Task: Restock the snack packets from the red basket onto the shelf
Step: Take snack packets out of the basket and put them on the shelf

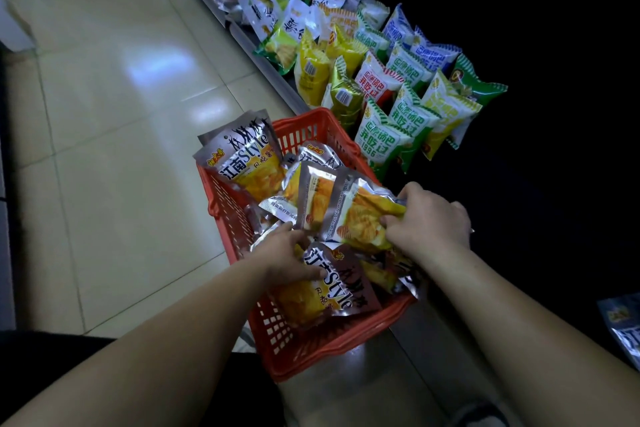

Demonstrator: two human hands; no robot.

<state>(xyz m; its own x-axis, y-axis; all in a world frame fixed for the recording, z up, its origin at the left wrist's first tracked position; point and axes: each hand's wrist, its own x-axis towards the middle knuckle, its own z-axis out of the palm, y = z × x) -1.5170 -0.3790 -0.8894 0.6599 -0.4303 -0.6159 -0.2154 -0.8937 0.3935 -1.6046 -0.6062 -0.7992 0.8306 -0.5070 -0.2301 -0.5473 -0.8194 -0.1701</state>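
Observation:
A red plastic basket [277, 340] sits on the floor by the low shelf, filled with several silver and yellow snack packets. My right hand [429, 215] is closed on the end of a silver and yellow packet [356, 215] lying across the top of the pile. My left hand [291, 256] grips the upper edge of a brown and yellow packet [329, 288] near the basket's front. Another packet [242, 156] leans upright against the basket's far left corner.
The bottom shelf [263, 52] runs diagonally to the right, stocked with green, white, blue, red and yellow packets [394, 104]. Beige tiled floor [104, 114] spreads to the left. A further silver packet [623, 326] shows at the right edge. Behind the shelf is dark.

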